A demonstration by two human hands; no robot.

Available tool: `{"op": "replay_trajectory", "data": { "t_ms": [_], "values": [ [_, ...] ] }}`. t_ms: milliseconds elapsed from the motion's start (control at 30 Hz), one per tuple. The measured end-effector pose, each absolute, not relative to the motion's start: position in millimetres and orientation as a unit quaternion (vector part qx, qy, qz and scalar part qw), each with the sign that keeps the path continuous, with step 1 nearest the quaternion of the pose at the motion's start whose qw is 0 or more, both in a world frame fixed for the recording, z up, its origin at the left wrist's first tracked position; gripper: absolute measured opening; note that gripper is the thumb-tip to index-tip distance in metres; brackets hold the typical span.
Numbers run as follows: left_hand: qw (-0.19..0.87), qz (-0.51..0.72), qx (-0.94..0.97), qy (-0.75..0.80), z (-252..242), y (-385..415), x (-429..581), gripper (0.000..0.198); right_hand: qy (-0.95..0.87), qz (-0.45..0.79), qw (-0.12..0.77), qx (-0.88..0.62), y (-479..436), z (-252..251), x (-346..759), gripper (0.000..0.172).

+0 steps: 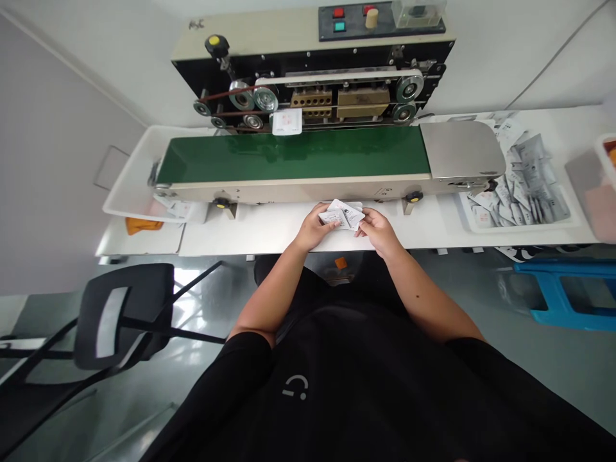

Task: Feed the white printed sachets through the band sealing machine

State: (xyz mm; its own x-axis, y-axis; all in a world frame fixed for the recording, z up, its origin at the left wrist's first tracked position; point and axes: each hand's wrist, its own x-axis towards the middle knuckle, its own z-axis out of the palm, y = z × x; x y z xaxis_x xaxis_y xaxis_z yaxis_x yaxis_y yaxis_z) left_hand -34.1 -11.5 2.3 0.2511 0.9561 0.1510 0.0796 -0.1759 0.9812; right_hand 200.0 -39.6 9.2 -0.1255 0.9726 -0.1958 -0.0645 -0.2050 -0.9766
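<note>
Just in front of the sealing machine, my left hand (310,230) is closed around several small white printed sachets (341,214), its thumb lying over them. My right hand (379,232) pinches the right side of the fanned sachets between thumb and fingers. Both hands are close together over the front of the white table. Beyond them runs the machine's green conveyor belt (308,157). Another white sachet (287,122) stands at the belt's back edge, against the rollers.
A white tray (524,221) heaped with sachets sits at the right. To the left stands a translucent bin (129,173) with a few packets. The band sealer (269,38) spans the table's back. A black chair (125,314) and a blue stool (568,295) flank me.
</note>
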Motion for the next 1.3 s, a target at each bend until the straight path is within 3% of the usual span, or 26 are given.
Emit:
{"op": "replay_trajectory", "data": {
  "t_ms": [233,433,533,700,767,933,1033,1300],
  "values": [
    [0.551,0.416,0.588,0.422,3.2,-18.5,-28.7,0.064,-0.465,0.519,0.450,-0.559,-38.8,8.3,187.2,0.031],
    [0.563,0.443,0.550,0.430,3.6,-18.7,-32.0,0.063,-0.435,0.400,0.508,-0.626,-55.0,17.2,186.7,0.041],
    [0.585,0.468,0.511,0.422,3.0,-17.3,-33.6,0.069,-0.429,0.326,0.573,-0.618,-62.0,44.9,208.0,0.046],
    [0.595,0.470,0.508,0.410,-0.9,-14.5,-34.1,0.068,-0.417,0.332,0.650,-0.542,-21.7,122.8,276.1,0.030],
    [0.589,0.462,0.519,0.413,-2.4,-14.0,-34.3,0.067,-0.400,0.389,0.622,-0.549,11.0,153.0,301.8,0.023],
    [0.588,0.449,0.533,0.411,0.0,-15.4,-34.8,0.066,-0.337,0.486,0.536,-0.602,80.3,199.5,330.9,0.026],
    [0.590,0.450,0.533,0.407,2.3,-16.4,-34.4,0.065,-0.317,0.500,0.520,-0.615,101.9,207.4,328.1,0.017],
    [0.589,0.452,0.534,0.404,-1.9,-14.8,-34.0,0.063,-0.315,0.510,0.477,-0.643,135.5,200.8,284.6,0.016]
  ]
}}
